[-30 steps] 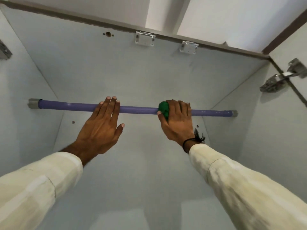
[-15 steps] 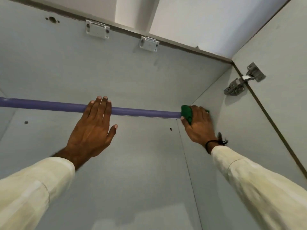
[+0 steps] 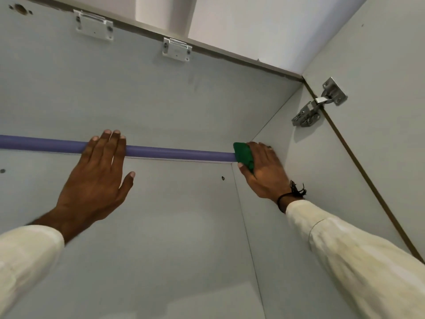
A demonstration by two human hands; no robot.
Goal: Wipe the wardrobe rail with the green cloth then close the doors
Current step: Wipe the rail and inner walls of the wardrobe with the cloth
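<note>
A purple wardrobe rail runs horizontally across the inside of a pale grey wardrobe. My right hand is wrapped around the rail's right end, against the side wall, with the green cloth gripped around the rail. My left hand rests on the rail left of centre, fingers laid over it and thumb apart below. The rail's right end is hidden by the cloth and hand.
The right door stands open, hung on a metal hinge. Two white brackets sit under the wardrobe's top edge. The right side wall touches my right hand.
My right hand slid the green cloth rightward along the rail, from its middle to the right end at the side wall. My left hand stayed on the rail. The view shifted right.
</note>
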